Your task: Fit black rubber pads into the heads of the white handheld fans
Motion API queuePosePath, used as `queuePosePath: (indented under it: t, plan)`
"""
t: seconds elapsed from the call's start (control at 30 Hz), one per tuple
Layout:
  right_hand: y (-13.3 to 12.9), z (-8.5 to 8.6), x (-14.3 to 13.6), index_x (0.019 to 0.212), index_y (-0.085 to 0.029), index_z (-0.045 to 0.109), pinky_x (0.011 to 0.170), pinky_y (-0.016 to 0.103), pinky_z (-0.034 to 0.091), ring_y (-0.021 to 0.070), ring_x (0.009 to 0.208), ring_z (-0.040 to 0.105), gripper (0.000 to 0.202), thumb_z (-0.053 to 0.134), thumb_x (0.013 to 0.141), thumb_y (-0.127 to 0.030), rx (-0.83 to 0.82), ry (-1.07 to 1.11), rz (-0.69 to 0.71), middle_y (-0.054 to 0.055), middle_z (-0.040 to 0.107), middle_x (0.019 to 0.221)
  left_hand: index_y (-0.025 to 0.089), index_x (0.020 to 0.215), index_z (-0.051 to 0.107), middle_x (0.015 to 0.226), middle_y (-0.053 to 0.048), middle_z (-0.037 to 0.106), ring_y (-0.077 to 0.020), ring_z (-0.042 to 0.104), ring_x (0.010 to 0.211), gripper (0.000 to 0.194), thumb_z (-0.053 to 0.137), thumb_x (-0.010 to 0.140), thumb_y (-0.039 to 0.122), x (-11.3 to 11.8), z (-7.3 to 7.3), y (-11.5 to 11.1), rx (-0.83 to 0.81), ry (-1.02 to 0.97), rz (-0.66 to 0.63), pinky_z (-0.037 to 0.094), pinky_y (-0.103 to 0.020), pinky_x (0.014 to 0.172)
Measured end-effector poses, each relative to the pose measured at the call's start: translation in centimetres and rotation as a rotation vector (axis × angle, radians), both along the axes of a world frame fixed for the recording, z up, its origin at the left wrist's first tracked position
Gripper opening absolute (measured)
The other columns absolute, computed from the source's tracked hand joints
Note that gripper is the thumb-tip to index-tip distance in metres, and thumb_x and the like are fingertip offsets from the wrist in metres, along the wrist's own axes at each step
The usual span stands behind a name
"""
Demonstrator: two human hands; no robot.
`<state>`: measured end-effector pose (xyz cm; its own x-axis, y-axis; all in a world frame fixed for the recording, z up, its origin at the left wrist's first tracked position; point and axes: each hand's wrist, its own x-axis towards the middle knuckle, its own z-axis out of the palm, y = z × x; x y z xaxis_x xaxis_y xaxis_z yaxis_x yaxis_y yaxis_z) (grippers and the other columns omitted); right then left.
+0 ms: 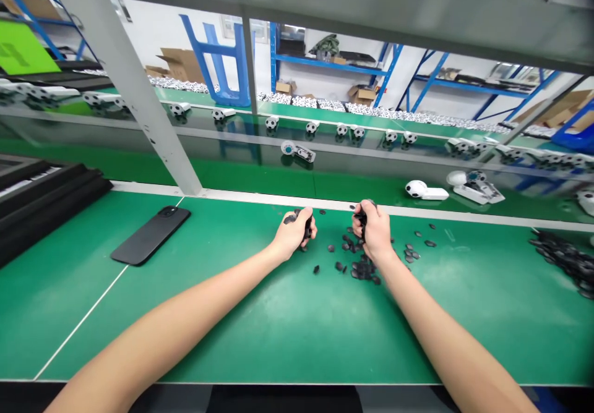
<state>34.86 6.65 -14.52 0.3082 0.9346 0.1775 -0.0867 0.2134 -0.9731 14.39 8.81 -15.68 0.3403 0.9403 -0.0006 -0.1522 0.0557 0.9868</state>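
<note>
Small black oval plastic pieces (pixel 364 269) lie loosely scattered on the green tabletop (pixel 260 326), mostly between and below my two hands. My left hand (pixel 294 234) is closed around several of these pieces, and some show between the thumb and fingers. To its right, my right hand (pixel 375 230) is also closed, with more black pieces visible inside the curled fingers. Both hands are just above the table near its far edge. What lies deep in each fist is hidden.
A black phone (pixel 152 235) lies at left, beside stacked black trays (pixel 46 203). A heap of black parts (pixel 566 261) is at far right. Beyond the white edge strip, white football-patterned devices (pixel 426 190) rest along a green conveyor. A grey post (pixel 134 85) rises at left.
</note>
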Motion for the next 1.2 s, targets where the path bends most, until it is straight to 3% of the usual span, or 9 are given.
queuePosePath:
  t: [0.17, 0.33, 0.4, 0.5, 0.6, 0.83, 1.03, 1.2]
  plan:
    - [0.0, -0.5, -2.4, 0.083, -0.021, 0.057, 0.033, 0.018, 0.028, 0.0075, 0.037, 0.037, 0.039, 0.066, 0.091, -0.058, -0.035, 0.075, 0.009, -0.006, 0.047, 0.055, 0.018, 0.084, 0.061, 0.058, 0.003, 0.059, -0.0069, 0.041, 0.031, 0.044, 0.056, 0.094, 0.061, -0.1, -0.3, -0.1, -0.096, -0.046, 0.050, 0.031, -0.020, 0.032]
    - [-0.6, -1.0, -2.6, 0.089, -0.021, 0.061, 0.034, 0.018, 0.031, 0.0077, 0.041, 0.042, 0.041, 0.071, 0.089, -0.060, -0.049, 0.083, 0.022, -0.005, 0.052, 0.060, 0.016, 0.092, 0.066, 0.065, 0.002, 0.060, -0.0061, 0.046, 0.036, 0.036, 0.067, 0.091, 0.052, 0.0, -0.3, -0.1, -0.128, -0.090, 0.086, 0.029, -0.016, 0.029]
    - [-0.7, -1.1, -2.7, 0.092, -0.021, 0.062, 0.035, 0.018, 0.034, 0.0082, 0.042, 0.045, 0.041, 0.072, 0.089, -0.061, -0.053, 0.077, 0.024, -0.004, 0.054, 0.061, 0.016, 0.096, 0.068, 0.070, 0.001, 0.063, -0.0075, 0.053, 0.041, 0.033, 0.070, 0.091, 0.048, 0.0, -0.3, 0.0, -0.143, -0.111, 0.085, 0.035, -0.016, 0.031]
    - [-0.7, -1.4, -2.9, 0.095, -0.020, 0.064, 0.038, 0.019, 0.039, 0.0095, 0.045, 0.050, 0.042, 0.073, 0.089, -0.061, -0.071, 0.065, 0.043, -0.003, 0.058, 0.063, 0.014, 0.101, 0.069, 0.076, -0.002, 0.068, -0.0107, 0.063, 0.051, 0.028, 0.070, 0.094, 0.042, 0.1, -0.5, 0.0, -0.179, -0.151, 0.082, 0.053, -0.021, 0.043]
    - [-0.6, -1.7, -3.1, 0.100, -0.019, 0.067, 0.041, 0.020, 0.043, 0.0106, 0.049, 0.055, 0.042, 0.074, 0.089, -0.059, -0.091, 0.052, 0.072, -0.001, 0.064, 0.067, 0.012, 0.102, 0.068, 0.082, -0.006, 0.072, -0.0137, 0.071, 0.063, 0.023, 0.067, 0.098, 0.035, 0.1, -0.5, 0.1, -0.232, -0.202, 0.081, 0.062, -0.025, 0.059]
    - [-0.6, -2.1, -2.9, 0.125, -0.021, 0.069, 0.051, 0.026, 0.058, 0.0206, 0.070, 0.072, 0.050, 0.075, 0.088, -0.055, -0.147, 0.040, 0.149, 0.006, 0.077, 0.095, 0.010, 0.105, 0.069, 0.103, -0.017, 0.078, -0.0221, 0.079, 0.086, 0.018, 0.058, 0.101, 0.024, -0.6, 0.1, -0.1, -0.350, -0.298, 0.048, 0.064, -0.040, 0.094]
    - [-0.7, -1.9, -2.7, 0.131, -0.027, 0.068, 0.077, 0.033, 0.068, 0.0223, 0.097, 0.075, 0.049, 0.078, 0.087, -0.047, -0.154, 0.102, 0.204, 0.005, 0.076, 0.115, 0.011, 0.105, 0.075, 0.116, -0.018, 0.077, -0.0264, 0.075, 0.111, 0.025, 0.054, 0.096, 0.023, -1.3, 0.6, -0.4, -0.366, -0.359, -0.014, 0.056, -0.042, 0.109]
    - [-0.7, -2.2, -2.5, 0.131, -0.030, 0.069, 0.103, 0.044, 0.060, 0.0243, 0.112, 0.072, 0.046, 0.079, 0.087, -0.041, -0.094, 0.119, 0.272, 0.003, 0.074, 0.125, 0.012, 0.105, 0.078, 0.115, -0.016, 0.078, -0.0272, 0.070, 0.120, 0.032, 0.053, 0.086, 0.015, -1.6, 0.7, -0.2, -0.328, -0.375, -0.056, 0.050, -0.047, 0.114]
